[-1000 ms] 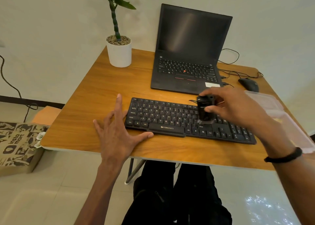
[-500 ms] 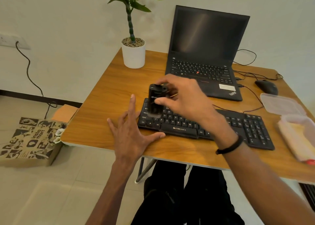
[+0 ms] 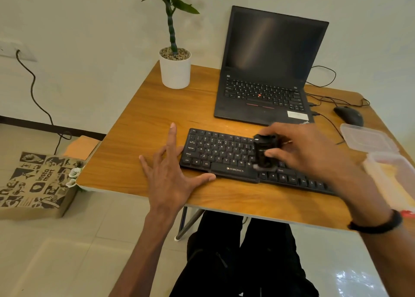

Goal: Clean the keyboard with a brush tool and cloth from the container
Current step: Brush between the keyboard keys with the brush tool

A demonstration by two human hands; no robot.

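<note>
And the brush tool (image 3: 265, 151) had swung back rightward — half a second earlier it was over the keyboard's left-hand keys, and now it stood over the middle, just right of the letter block. The left hand (image 3: 173, 173) had barely shifted at all.

The right hand (image 3: 312, 155) pinched the brush tool from its right side, thumb low on the barrel, fingers curled over the top; motion blur hid exactly how each fingertip lay. The tool stood nearly upright, its pale bristle end down on the keys near the right end of the spacebar. It looked a small, rigid plastic barrel, light enough for a pinch hold, likely smooth, so a grip around the mid-barrel seemed the safe place, with the soft bristles left free to flex between the keycaps.

Over to the left hand: fingers spread wide and flat on the wooden table (image 3: 139, 126), holding nothing, fingertips against the left edge of the black Zebronics keyboard (image 3: 215, 150) and thumb along its front edge, bracing it. That keyboard looked light and liable to slide, hence, I'd judge, the bracing.

Beyond the right hand, further right, sat the clear plastic container (image 3: 402, 182) with something pale yellow inside, probably the cloth, and its lid (image 3: 368, 139) lying beside it. Past the knuckles, the open laptop (image 3: 269, 72), a mouse (image 3: 349, 115) and a potted plant (image 3: 175, 69).
</note>
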